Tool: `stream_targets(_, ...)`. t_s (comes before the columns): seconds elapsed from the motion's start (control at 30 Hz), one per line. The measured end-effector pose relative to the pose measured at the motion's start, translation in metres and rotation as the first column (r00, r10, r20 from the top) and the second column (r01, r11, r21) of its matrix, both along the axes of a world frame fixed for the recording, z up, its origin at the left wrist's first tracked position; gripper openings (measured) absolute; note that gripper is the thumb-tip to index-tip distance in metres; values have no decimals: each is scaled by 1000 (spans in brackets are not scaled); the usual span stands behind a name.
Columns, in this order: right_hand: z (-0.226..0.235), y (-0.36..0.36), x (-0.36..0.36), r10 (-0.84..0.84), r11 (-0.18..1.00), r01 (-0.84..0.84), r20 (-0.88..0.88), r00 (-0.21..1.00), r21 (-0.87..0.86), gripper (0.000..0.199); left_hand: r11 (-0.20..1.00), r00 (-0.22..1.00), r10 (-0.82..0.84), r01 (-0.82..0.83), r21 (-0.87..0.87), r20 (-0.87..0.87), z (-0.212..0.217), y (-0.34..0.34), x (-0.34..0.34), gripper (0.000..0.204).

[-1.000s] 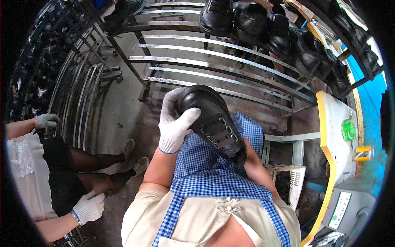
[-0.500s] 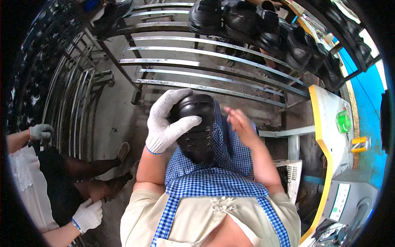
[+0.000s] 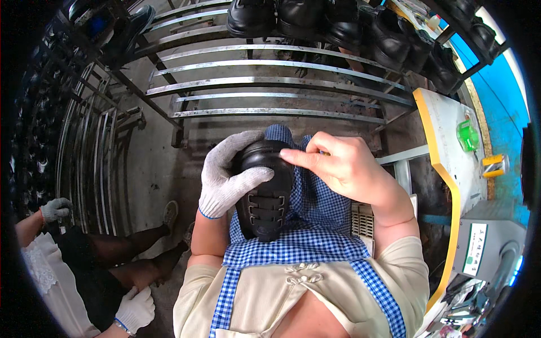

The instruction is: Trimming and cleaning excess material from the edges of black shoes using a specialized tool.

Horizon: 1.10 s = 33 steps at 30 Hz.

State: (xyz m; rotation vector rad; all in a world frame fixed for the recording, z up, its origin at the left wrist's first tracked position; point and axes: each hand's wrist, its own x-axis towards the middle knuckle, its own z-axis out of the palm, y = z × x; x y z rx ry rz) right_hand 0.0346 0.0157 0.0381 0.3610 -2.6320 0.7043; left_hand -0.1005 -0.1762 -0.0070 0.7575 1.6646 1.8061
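Note:
A black shoe [image 3: 270, 188] with metal lace eyelets lies over my lap on the blue checked apron [image 3: 315, 197], its toe pointing away from me. My left hand [image 3: 228, 174], in a white knit glove, is wrapped round the toe end from the left, thumb across the upper. Bare and closed, my right hand [image 3: 352, 166] touches the right side of the toe with an outstretched fingertip. A small yellowish bit shows among its curled fingers, too little to name.
Metal racks [image 3: 225, 84] stand ahead, with black shoes [image 3: 301, 17] on top. At right is a yellow-edged white table [image 3: 451, 124] with a green container [image 3: 468, 135] and a grey machine [image 3: 493, 239]. Another person's gloved hand [image 3: 135, 310] rests at lower left.
My right hand has come in from the right and now touches the shoe's toe, fingers curled. My left hand keeps its hold; the shoe has shifted slightly toward me.

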Motion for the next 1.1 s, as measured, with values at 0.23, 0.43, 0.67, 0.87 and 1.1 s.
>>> stream_targets(0.23, 7, -1, 13, -85, 994, 84, 13, 996, 64, 44, 1000, 1000, 9, -9, 27, 16, -5, -6, 4, 64)
stream_targets(0.43, -1, -3, -4, -112, 987, 120, -72, 991, 112, 43, 999, 999, -22, 21, 24, 33, -2, 1, 0, 64)
stream_targets(0.67, -35, 15, -17, -72, 908, 73, 18, 997, -412, 45, 990, 995, 98, -99, 103, 18, -10, -5, -33, 60)
stream_targets(0.87, -149, 6, -22, 436, 515, 207, 462, 772, -832, 57, 813, 924, 183, -335, 477, 336, -17, 10, -92, 41)
stream_targets(1.1, -155, -45, -58, 526, -167, 483, 337, 781, -860, 65, 867, 886, 201, -359, 345, 418, 9, 29, -139, 53)
